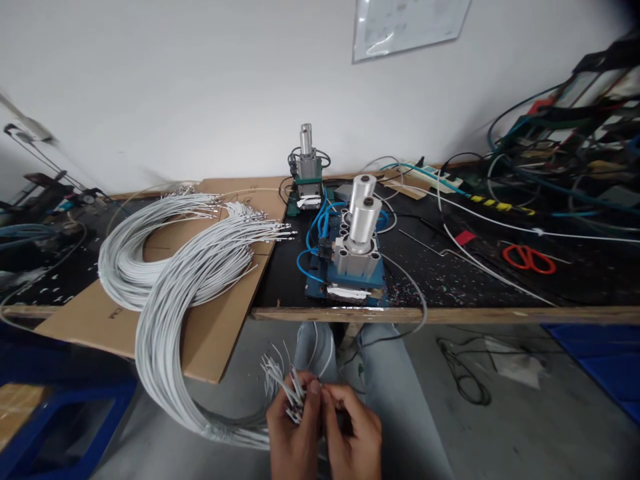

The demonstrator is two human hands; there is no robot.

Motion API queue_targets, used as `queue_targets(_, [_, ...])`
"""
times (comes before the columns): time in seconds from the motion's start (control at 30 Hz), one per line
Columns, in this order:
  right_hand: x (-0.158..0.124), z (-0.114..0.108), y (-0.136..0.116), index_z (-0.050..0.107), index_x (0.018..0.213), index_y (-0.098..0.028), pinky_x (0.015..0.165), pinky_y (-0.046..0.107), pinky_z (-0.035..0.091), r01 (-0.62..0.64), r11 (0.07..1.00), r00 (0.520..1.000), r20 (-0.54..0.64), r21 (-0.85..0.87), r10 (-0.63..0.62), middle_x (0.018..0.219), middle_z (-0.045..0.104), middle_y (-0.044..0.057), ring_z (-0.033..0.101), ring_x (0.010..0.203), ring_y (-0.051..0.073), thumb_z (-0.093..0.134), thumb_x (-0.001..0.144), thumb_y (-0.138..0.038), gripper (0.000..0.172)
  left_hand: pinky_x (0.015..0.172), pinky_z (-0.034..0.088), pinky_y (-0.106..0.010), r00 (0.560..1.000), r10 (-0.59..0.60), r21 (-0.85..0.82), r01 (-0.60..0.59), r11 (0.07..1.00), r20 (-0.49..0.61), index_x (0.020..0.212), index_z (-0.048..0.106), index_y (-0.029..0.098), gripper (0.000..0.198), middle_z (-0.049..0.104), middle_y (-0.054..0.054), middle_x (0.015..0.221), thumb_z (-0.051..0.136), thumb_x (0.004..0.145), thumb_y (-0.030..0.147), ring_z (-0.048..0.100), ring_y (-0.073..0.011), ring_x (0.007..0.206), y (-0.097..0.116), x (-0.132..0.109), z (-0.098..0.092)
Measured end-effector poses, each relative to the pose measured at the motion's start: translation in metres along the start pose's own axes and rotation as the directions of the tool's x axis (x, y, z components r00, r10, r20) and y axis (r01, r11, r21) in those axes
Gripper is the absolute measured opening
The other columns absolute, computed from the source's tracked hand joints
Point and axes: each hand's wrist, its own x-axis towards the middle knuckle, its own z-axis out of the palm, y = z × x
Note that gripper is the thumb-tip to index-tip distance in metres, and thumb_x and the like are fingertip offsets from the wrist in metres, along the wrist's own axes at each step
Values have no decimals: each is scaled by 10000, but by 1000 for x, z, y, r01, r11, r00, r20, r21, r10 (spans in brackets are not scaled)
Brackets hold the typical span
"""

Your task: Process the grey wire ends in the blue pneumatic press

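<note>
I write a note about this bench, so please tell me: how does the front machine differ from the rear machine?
The front machine is partly blue, the rear machine partly green. The front machine stands by the table edge, the rear machine nearer the wall. Both are silver on top.

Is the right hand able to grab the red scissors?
Probably yes, with a stretch: nothing covers the scissors, but the right hand is busy in front of the table beside the left hand, which holds white wires.
</note>
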Motion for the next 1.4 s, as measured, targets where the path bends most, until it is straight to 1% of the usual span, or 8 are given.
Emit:
queue_targets(0.13, [10,-16,-3,745,911,-216,603,158,580,17,1000,993,118,-23,-14,672,748,-2,723,567,133,545,1023,-238,230,507,418,-192,1000,-6,4,6,1000,30,623,725,152,495,581,23,549,910,607,611,489,-111,534,3,4,-2])
queue_targets(0.23, [25,-40,-3,726,1154,-245,802,193,619,120,991,964,244,-52,-104,918,811,32,794,832,166,540,1006,-172,249,442,302,-180,999,-23,2,23,1000,27,632,700,152,513,458,69,483,903,608,623,362,-76,470,7,9,-1])
queue_targets(0.3, [36,-56,-2,698,1251,-279,900,214,610,272,961,895,381,-58,-230,1087,805,46,786,983,175,540,997,-128,335,430,268,-178,999,-36,6,36,999,34,640,680,150,517,426,82,464,904,610,616,320,-65,453,9,11,2])
queue_targets(0.43, [52,-67,-1,738,1204,-297,882,222,628,478,873,736,585,-92,-341,1035,805,29,789,902,164,552,1023,-132,308,404,282,-165,996,-85,-83,87,993,26,687,694,147,489,492,69,469,954,560,541,366,-64,433,12,14,12])
queue_targets(0.67, [86,-52,15,758,1139,-230,781,256,649,378,909,922,165,-178,-351,962,789,66,782,855,190,630,993,-163,206,340,337,-163,996,-74,-247,59,967,-49,808,761,211,461,493,85,463,953,557,546,401,-64,349,35,27,10])
queue_targets(0.87, [107,-52,23,754,1166,-239,784,290,647,350,914,936,106,-206,-335,982,784,71,775,880,205,642,964,-140,251,414,437,-82,988,-60,-305,14,952,-141,765,787,219,457,618,48,531,979,512,547,538,-53,440,55,15,29])
queue_targets(1.1, [114,-46,23,757,1173,-241,796,288,638,332,918,943,74,-218,-323,984,777,76,770,885,208,622,950,-117,288,359,464,-139,985,-106,-279,65,958,-136,748,780,208,537,713,17,615,1025,373,504,585,-87,419,46,29,26])
queue_targets(1.4, [121,-43,28,756,1181,-234,822,294,636,328,921,945,66,-211,-321,1000,784,75,775,903,207,616,922,-91,327,328,443,-181,988,-144,-216,128,968,-58,719,777,197,531,610,27,501,1002,393,550,543,-112,380,43,33,23])
